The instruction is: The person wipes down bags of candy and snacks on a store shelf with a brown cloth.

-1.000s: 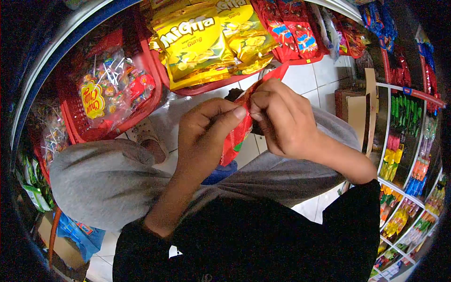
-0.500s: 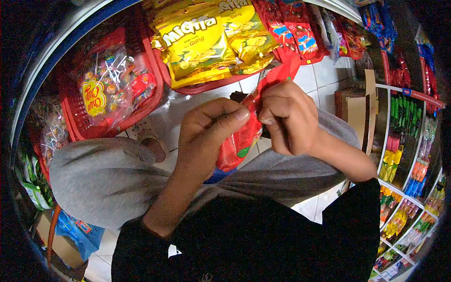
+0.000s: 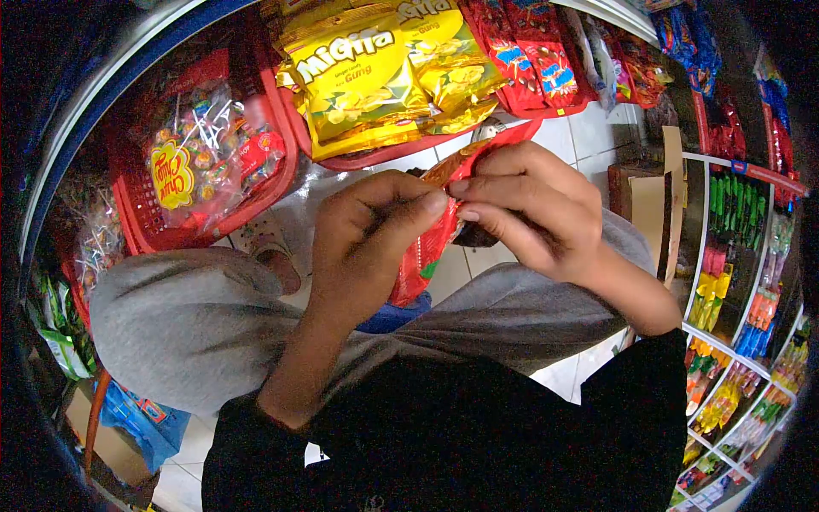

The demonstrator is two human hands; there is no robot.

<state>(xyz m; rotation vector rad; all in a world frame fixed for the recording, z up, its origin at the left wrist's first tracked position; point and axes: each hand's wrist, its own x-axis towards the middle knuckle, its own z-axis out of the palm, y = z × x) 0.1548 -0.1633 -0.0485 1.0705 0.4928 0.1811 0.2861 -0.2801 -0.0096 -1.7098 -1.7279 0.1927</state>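
Note:
Above my lap, a red snack packet (image 3: 420,258) is held slantwise between both hands. My left hand (image 3: 358,243) is closed on its left edge, thumb pressed against the fingers. From the other side my right hand (image 3: 546,209) pinches the packet higher up, its fingertips close to my left thumb. The packet's upper part reaches out past the right fingers, and much of its face is hidden by the hands. Something blue (image 3: 394,316) shows just below the packet's lower end.
Beyond my hands, a red basket (image 3: 286,183) holds a bag of lollipops (image 3: 209,158). Yellow Miqita candy bags (image 3: 367,85) and red packets (image 3: 533,64) fill another basket. At right stand a cardboard box (image 3: 648,200) and a white rack (image 3: 725,346) of colourful packets.
My right hand has shifted slightly left along the packet, its fingers straighter and nearer my left thumb. My left hand has moved slightly left. The packet's upper part has twisted.

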